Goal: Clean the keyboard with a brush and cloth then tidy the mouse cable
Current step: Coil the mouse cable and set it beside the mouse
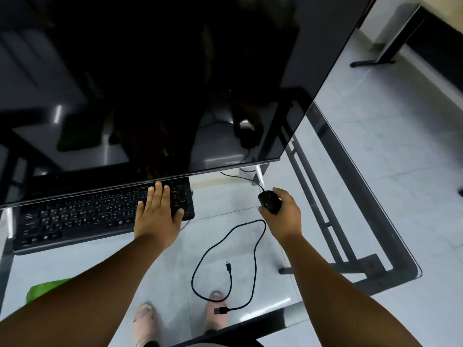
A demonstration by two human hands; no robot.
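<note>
So the mouse [270, 202] was gripped in the right hand [283, 211], fingers curled round its far side and thumb on the near side, small black thing, glossy on top. Whether it was lifted off the glass desk [250, 284] or just resting on it couldn't be told. Probably it was held that way so the cable could be gathered up next, since the keyboard part looked finished with no brush being held.

A thin wire was seen running off beyond the grip toward the monitor [150, 83]. Nearer than the grip and a bit to its left, a black cable [255, 249] was lying in one big loose loop on the glass, USB plug [221, 310] at the near end, a smaller plug tip inside the loop. Whether that loop belongs to the mouse couldn't be confirmed.

Well left of the grip, the left hand [157, 216] was laid flat, fingers straight and spread, on the right end of the black keyboard [82, 219], likely just to steady it. A bit of green cloth [46, 288] was visible far left, near edge.
</note>
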